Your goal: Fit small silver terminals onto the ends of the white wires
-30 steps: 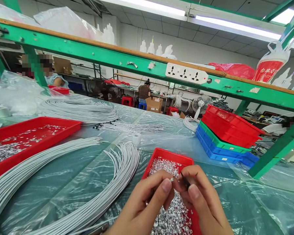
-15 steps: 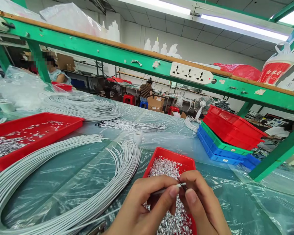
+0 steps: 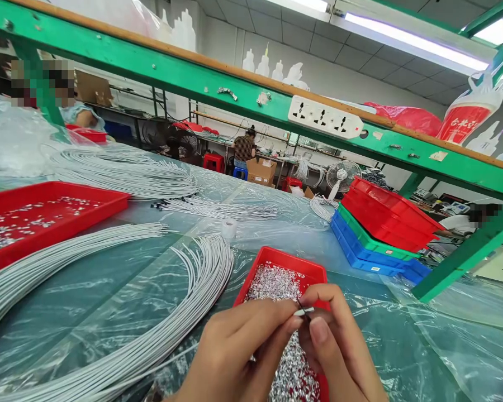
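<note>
left hand [image 3: 238, 340] fingers: pinched tight, gripping white cable end [image 3: 305, 311] | right hand [image 3: 341, 340] fingers: curled round thin dark tool [image 3: 300, 304] | loc: above red tray [image 3: 322, 274] | change: tip, apart earlier, now crosses tool; contact stage, likely

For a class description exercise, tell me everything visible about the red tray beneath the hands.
The red tray looks like plastic, open-topped, with raised walls and rounded corners. It lies on the green, film-covered table, holding many small, shiny silver pieces. The hands hide part of it; its near end leaves the picture. Whether they touch it is unclear.
</note>
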A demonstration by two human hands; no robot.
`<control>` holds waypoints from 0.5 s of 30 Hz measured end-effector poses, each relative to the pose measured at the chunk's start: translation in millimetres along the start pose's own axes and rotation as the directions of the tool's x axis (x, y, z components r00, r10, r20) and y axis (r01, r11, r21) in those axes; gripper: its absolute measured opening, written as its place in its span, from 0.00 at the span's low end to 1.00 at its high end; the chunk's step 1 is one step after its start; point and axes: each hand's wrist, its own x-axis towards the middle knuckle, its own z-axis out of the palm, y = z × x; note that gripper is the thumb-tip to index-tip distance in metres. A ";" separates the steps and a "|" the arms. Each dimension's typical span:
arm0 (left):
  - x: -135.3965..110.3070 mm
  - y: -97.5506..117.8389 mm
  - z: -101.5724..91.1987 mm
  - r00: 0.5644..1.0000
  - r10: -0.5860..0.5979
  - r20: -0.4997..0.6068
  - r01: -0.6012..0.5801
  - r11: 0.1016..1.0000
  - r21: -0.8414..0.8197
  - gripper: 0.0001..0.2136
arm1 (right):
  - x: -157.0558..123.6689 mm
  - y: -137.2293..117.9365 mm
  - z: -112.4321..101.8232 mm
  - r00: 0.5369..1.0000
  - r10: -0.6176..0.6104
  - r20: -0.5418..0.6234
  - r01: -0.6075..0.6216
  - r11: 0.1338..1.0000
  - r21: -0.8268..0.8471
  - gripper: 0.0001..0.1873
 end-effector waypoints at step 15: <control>-10.3 -5.7 6.4 0.911 0.413 0.008 -0.359 0.783 0.508 0.11 | -1.7 -14.0 15.0 0.995 0.102 -0.016 -0.095 0.964 0.247 0.28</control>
